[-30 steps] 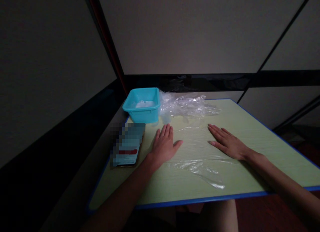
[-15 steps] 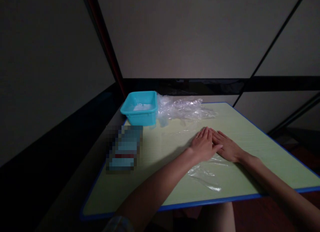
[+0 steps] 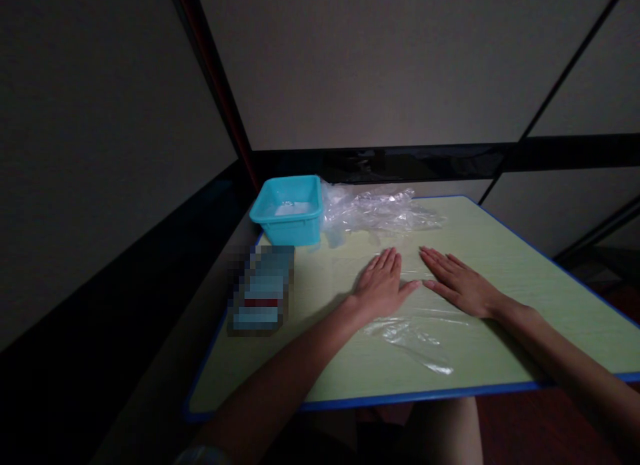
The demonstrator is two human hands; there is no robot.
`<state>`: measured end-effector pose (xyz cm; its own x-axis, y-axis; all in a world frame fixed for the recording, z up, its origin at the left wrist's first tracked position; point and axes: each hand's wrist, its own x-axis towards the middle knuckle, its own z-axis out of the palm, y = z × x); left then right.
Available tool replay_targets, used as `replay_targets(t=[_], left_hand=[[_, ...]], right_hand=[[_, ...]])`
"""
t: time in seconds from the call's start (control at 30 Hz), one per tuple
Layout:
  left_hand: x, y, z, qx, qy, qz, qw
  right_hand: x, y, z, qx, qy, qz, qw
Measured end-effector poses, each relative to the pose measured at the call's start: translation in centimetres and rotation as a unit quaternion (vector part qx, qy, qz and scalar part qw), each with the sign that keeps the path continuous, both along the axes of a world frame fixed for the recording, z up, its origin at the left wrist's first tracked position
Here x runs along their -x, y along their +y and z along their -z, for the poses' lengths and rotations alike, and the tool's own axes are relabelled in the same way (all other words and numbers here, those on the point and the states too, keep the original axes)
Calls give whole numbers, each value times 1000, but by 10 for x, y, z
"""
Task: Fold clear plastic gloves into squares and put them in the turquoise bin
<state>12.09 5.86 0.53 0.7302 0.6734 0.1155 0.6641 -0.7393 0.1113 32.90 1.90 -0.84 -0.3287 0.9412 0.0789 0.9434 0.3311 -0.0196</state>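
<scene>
Now that the left hand (image 3: pixel 381 286) has moved away from the right hand (image 3: pixel 463 286), both lie flat, grasping nothing, with clear film (image 3: pixel 417 345) between them on the desk (image 3: pixel 540 291), seemingly mostly smoothed.

Open tabletop (image 3: pixel 525 278) right of right hand (image 3: pixel 463 285), tub (image 3: pixel 295 233) and crumpled plastic (image 3: pixel 383 210) blocking most of back

A turquoise basin (image 3: pixel 294 232) stands on the table (image 3: pixel 510 271) behind a pixelated phone (image 3: pixel 263 288).

Plastic sheet (image 3: pixel 411 333) on table (image 3: pixel 515 265), basin (image 3: pixel 296 233) behind (left)
</scene>
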Motion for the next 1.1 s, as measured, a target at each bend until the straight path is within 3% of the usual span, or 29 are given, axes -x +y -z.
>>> replay_targets(t=[0.17,0.3,0.9,1.1], left_hand=[[40,3,-1,-12,20,-6,1000],[52,2,0,-15,20,-24,999],[41,-1,-2,-20,11,-54,998],[42,-1,1,-21,5,-54,998]], right_hand=[[1,0,-2,15,1,8,1000],[0,0,-2,22,5,9,1000],[-15,11,-5,26,13,-19,999],[-46,-2,5,-6,28,40,999]])
